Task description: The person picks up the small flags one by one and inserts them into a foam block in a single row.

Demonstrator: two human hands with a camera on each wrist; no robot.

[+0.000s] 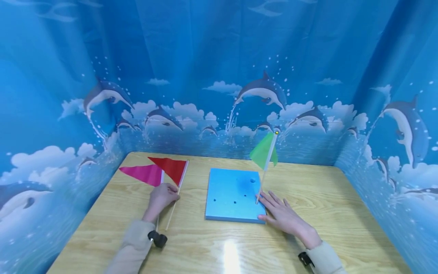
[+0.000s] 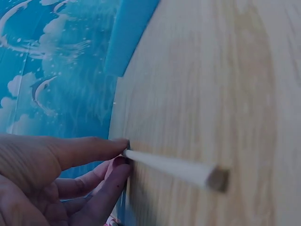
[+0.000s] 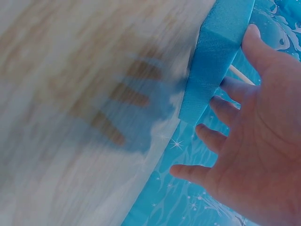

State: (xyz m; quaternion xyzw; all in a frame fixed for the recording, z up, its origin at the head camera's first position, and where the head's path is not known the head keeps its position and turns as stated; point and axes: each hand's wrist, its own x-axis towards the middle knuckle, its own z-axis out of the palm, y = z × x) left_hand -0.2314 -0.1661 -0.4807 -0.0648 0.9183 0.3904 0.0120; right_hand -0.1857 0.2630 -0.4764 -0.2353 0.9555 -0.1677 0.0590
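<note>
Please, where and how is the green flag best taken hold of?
Probably by its bare stick, between the green cloth and the blue block, in a light pinch from the right. The stick is thin and straight, leans right in the head view, and the right hand lies on that side.

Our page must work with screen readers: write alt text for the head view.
A person's left hand pinches the stick of a red flag beside a pink flag at a wooden table. The right hand lies spread at the right edge of a blue block with a green flag standing in it; a dolphin-print curtain hangs behind.
</note>
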